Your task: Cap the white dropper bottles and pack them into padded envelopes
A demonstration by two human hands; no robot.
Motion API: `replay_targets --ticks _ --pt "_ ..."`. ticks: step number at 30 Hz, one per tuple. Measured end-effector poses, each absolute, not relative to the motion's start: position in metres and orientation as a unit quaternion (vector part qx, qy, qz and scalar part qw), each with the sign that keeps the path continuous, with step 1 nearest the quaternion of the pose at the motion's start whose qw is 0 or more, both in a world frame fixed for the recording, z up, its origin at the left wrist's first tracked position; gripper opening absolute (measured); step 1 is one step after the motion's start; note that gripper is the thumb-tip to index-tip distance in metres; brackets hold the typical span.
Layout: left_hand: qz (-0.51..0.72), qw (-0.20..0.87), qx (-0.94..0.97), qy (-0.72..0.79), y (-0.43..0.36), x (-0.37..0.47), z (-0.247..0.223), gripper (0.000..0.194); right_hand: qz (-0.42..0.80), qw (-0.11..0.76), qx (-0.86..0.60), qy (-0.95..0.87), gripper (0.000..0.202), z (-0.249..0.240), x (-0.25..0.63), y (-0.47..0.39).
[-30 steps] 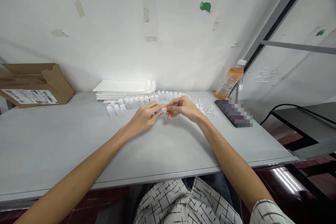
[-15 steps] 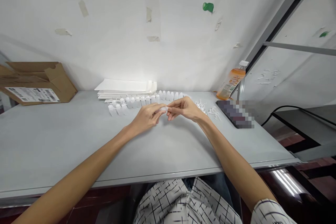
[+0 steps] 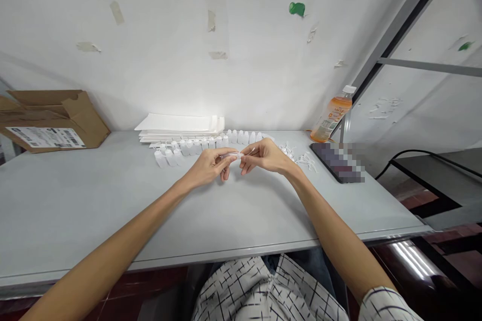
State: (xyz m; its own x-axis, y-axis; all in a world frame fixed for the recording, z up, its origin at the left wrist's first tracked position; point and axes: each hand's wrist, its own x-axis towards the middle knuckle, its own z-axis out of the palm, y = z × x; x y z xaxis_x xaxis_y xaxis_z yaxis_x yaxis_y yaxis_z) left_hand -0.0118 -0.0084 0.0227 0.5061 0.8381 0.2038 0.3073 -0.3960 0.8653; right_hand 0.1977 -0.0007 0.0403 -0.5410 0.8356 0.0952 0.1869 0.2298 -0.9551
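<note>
Over the middle of the grey table, my left hand pinches a small clear-white piece between thumb and fingers. My right hand meets it from the right, its fingers closed on a thin white strip at the end of that piece. Whether the strip and the piece are joined is too small to tell. Behind my hands stand rows of small white translucent pieces, with more by the wall. A loose pile of thin white strips lies right of my right hand.
A stack of white sheets rests against the wall. An open cardboard box is at the far left. On the right are an orange drink bottle and a dark phone, partly pixelated, beside a metal frame.
My left fingers have shifted slightly along the small piece, with the lower fingers now hanging down. A thin white strip now shows above my right fingers.
</note>
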Motion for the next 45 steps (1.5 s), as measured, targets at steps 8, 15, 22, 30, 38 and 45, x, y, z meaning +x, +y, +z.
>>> replay_targets --ticks 8,15,22,30,38,45 --pt "0.333 0.405 0.765 0.374 -0.007 -0.013 0.020 0.043 0.487 0.346 -0.360 -0.717 0.041 0.035 0.194 -0.001" --pt "0.342 0.369 0.785 0.361 -0.006 -0.013 0.017 0.035 0.509 0.360 -0.355 -0.697 0.044 0.031 0.192 0.001" --pt "0.345 0.291 0.822 0.347 -0.006 -0.011 0.014 0.031 0.539 0.355 -0.349 -0.679 0.047 0.031 0.193 0.002" --pt "0.331 0.130 0.871 0.340 -0.006 -0.013 0.012 0.033 0.560 0.348 -0.353 -0.664 0.046 0.036 0.193 -0.001" --pt "0.327 0.215 0.834 0.390 -0.007 -0.008 0.011 0.035 0.527 0.332 -0.368 -0.691 0.044 0.039 0.198 0.002" --pt "0.354 0.367 0.753 0.417 -0.004 -0.007 0.008 0.029 0.265 0.391 -0.534 -0.701 0.038 0.045 0.245 0.020"
